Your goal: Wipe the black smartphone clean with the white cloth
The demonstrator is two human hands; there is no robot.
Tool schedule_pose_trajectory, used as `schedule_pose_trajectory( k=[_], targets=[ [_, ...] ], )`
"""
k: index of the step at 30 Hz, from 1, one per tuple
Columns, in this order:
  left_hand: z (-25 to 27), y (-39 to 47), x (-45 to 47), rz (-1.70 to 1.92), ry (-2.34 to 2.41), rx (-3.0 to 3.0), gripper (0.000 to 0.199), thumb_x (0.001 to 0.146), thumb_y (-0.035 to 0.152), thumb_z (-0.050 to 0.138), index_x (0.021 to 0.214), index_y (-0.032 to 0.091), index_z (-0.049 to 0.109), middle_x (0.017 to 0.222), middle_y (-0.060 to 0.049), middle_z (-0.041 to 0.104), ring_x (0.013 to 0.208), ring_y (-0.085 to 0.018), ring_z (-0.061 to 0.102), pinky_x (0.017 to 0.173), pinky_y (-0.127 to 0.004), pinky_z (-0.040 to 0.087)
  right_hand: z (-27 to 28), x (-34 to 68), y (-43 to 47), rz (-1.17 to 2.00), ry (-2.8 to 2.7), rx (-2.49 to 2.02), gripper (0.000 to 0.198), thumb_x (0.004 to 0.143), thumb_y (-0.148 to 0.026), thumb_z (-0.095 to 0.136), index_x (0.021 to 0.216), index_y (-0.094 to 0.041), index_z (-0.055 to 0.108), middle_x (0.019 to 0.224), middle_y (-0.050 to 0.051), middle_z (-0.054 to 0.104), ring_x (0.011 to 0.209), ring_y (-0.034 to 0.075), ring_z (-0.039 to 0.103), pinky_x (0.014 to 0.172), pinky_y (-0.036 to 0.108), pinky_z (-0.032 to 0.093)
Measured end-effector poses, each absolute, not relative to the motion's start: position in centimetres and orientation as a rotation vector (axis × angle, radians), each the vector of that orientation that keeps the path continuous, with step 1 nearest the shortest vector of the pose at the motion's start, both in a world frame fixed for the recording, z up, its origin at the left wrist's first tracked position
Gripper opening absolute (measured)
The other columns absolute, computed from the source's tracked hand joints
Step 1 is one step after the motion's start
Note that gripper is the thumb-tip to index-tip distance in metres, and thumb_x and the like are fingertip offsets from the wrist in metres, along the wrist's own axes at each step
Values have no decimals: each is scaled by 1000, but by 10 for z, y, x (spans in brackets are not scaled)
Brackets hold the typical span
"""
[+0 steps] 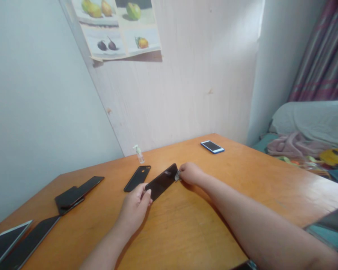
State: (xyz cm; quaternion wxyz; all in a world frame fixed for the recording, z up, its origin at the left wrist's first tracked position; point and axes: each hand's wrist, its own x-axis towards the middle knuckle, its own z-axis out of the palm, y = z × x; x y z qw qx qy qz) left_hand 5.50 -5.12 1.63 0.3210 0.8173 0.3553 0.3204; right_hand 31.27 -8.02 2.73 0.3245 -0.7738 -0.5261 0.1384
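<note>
My left hand (138,204) grips the near end of a black smartphone (163,182), thumb on its dark screen side. The phone is held tilted over the wooden table. At its far end, my right hand (190,173) is closed on a small greyish cloth (177,176) that touches the phone's edge. Most of the cloth is hidden by the fingers. Just beyond my left hand lies a black phone case (137,178) with a camera cutout.
A small clear pump bottle (139,154) stands near the wall. A white-fronted phone (212,146) in a blue case lies at the back right. Dark phones (86,187) overlap on the left of the table (186,232). Tablets (9,238) lie at the near left.
</note>
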Motion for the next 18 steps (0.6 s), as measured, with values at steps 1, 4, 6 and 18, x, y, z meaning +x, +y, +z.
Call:
schedule_pose_trajectory(
  k=[1, 4, 6, 18],
  targets=[
    [16, -51, 55, 842, 933, 2148, 29, 91, 40, 47, 106, 20, 60, 78, -2, 67, 71, -18, 64, 64, -28, 48, 27, 312, -80, 353, -1381, -2011, 13, 72, -19, 62, 64, -17, 71, 65, 6, 67, 63, 16, 58, 57, 24, 36],
    [16, -51, 55, 854, 922, 2146, 29, 90, 40, 47, 105, 20, 61, 77, -2, 66, 70, -18, 63, 64, -27, 48, 27, 313, -78, 331, -1380, -1947, 21, 80, -21, 53, 72, -18, 73, 70, 4, 69, 66, 14, 59, 59, 23, 36],
    [17, -51, 56, 857, 926, 2142, 29, 90, 40, 47, 105, 19, 62, 76, -2, 67, 69, -18, 63, 63, -27, 48, 25, 314, -78, 344, -1377, -1945, 19, 77, -20, 56, 68, -18, 72, 66, 4, 67, 62, 14, 57, 57, 23, 36],
    [17, -52, 55, 848, 935, 2127, 30, 90, 40, 47, 106, 20, 61, 77, -2, 67, 69, -18, 63, 62, -27, 48, 29, 314, -79, 343, -1363, -1938, 15, 72, -18, 62, 58, -17, 68, 56, 3, 62, 57, 13, 54, 54, 23, 35]
  ],
)
